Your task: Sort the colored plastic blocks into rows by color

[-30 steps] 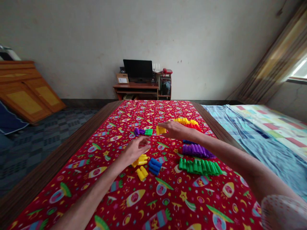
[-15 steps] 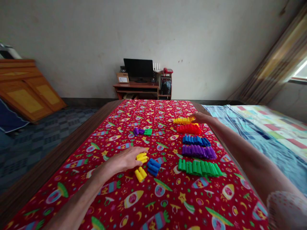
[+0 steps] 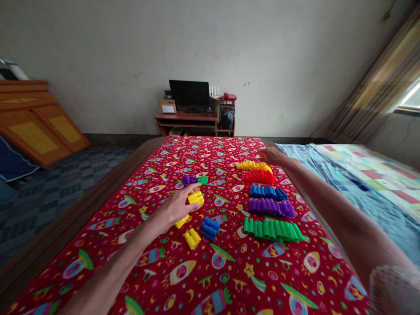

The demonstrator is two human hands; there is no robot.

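Note:
My left hand (image 3: 177, 205) is closed on a yellow block piece (image 3: 195, 198), lifted just above the red patterned cloth (image 3: 164, 271). A loose yellow block (image 3: 192, 238) and a blue block (image 3: 210, 228) lie just in front of it. A purple and green piece (image 3: 195, 180) sits farther back. My right hand (image 3: 271, 154) rests at the far end of a yellow row (image 3: 253, 166), fingers loosely spread. Behind that row lie ordered rows of red (image 3: 258, 176), blue (image 3: 267, 192), purple (image 3: 271, 207) and green blocks (image 3: 273, 228).
The cloth covers a wooden table with bare brown edges (image 3: 65, 227). A bed with a striped sheet (image 3: 361, 183) adjoins on the right. A desk with a monitor (image 3: 193, 109) stands by the far wall, and a wooden cabinet (image 3: 36, 127) is at left.
My left hand dropped to the yellow blocks, then rose with one yellow piece. My right hand carried a yellow piece right to the yellow row and now rests at its far end.

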